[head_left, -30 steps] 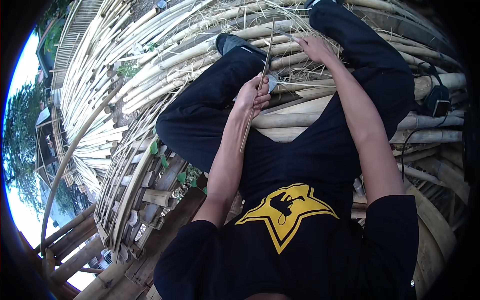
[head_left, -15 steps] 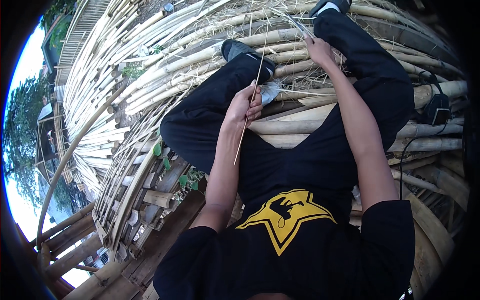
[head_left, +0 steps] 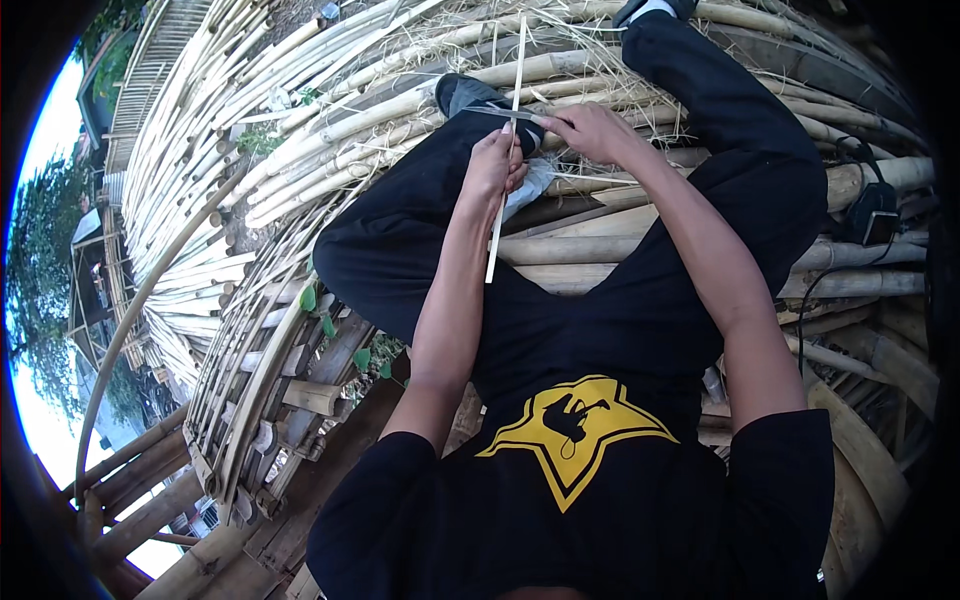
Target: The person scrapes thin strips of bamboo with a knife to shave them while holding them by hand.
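My left hand (head_left: 493,160) is closed around a thin, pale bamboo strip (head_left: 519,62), which sticks out beyond my fingers and runs back past my wrist. Just above that fist, a knife (head_left: 512,113) lies across the strip with its blade pointing left. My right hand (head_left: 590,132) grips the knife, its handle mostly hidden by my fingers. Both hands are close together over my bent left leg, near my left shoe (head_left: 462,95). A crumpled whitish plastic piece (head_left: 530,188) shows just beneath my left hand.
I sit on bamboo poles (head_left: 570,250), with straw-like shavings (head_left: 590,55) scattered ahead. A black device with a cable (head_left: 878,215) lies at the right. On the left are stacked split bamboo (head_left: 250,370), a curved pole (head_left: 135,300) and more poles (head_left: 210,120).
My right hand has come back and left, bringing the knife from the far shavings onto the strip. The strip now shows a wider, paler face and stands more upright in my left hand.
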A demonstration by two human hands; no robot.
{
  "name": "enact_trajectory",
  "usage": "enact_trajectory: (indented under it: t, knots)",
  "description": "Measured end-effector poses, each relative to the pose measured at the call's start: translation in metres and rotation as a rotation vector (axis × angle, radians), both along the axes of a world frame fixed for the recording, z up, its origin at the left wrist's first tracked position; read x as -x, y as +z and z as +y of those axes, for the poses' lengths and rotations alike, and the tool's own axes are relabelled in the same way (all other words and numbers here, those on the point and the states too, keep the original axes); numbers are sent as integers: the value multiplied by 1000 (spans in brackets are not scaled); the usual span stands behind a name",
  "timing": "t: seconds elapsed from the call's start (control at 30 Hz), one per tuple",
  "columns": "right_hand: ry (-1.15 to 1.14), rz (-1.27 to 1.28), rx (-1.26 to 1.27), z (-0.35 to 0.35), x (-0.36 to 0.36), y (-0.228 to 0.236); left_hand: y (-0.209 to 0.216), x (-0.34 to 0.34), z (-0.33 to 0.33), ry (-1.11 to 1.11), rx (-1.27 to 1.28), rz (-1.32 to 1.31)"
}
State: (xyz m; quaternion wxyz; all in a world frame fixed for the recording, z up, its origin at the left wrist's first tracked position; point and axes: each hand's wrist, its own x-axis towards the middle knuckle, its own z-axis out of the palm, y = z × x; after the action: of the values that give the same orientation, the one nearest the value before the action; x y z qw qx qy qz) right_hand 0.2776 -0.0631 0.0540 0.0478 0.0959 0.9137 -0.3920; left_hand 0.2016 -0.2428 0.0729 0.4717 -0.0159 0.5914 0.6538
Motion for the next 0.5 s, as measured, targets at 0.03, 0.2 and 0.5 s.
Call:
enact_trajectory:
  t: [0.03, 0.2, 0.5]
  knots:
    - [-2, 24, -56, 2, 0, -3, -1, -2, 0, 1, -12, -11]
    - [-10, 16, -59, 4, -3, -20, -4, -10, -9, 8, -34, -43]
    - [-223, -330, -165, 64, -4, -40, 37, -53, -45, -61, 17, -136]
